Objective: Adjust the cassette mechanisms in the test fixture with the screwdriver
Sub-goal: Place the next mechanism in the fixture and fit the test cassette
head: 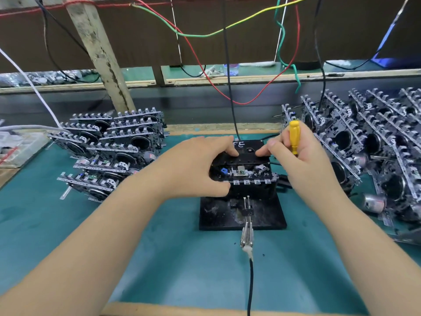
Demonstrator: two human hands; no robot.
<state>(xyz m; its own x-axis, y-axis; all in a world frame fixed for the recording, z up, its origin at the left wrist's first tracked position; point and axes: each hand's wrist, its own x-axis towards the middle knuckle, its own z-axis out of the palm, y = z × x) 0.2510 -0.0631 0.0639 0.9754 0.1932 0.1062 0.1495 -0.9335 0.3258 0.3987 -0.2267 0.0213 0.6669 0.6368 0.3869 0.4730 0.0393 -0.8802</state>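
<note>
Right hand (303, 153) has its fingers wrapped around a yellow-handled screwdriver (294, 137), handle sticking straight up, tip hidden behind the palm, while the thumb and forefinger of that same hand reach left to touch the top of the black cassette (247, 153). Left hand (193, 165) is on the other side of it, fingers curled over the top edge and thumb tucked under the front-left corner, so it's basically holding the cassette mechanism (246, 173) from the left. That mechanism sits in the black test fixture (241, 213), right between both hands, in the middle of the green tabletop (57, 224).

Out front of the fixture a small metal clip (247, 236) on a black cable (250, 286) runs toward the camera. A black wire (229, 83) drops down to the back of the fixture.

Further out: a stack of cassette mechanisms on the left (114, 151), and a bigger pile of them on the right (369, 144). Red (268, 87), green and yellow wires hang across the back.
</note>
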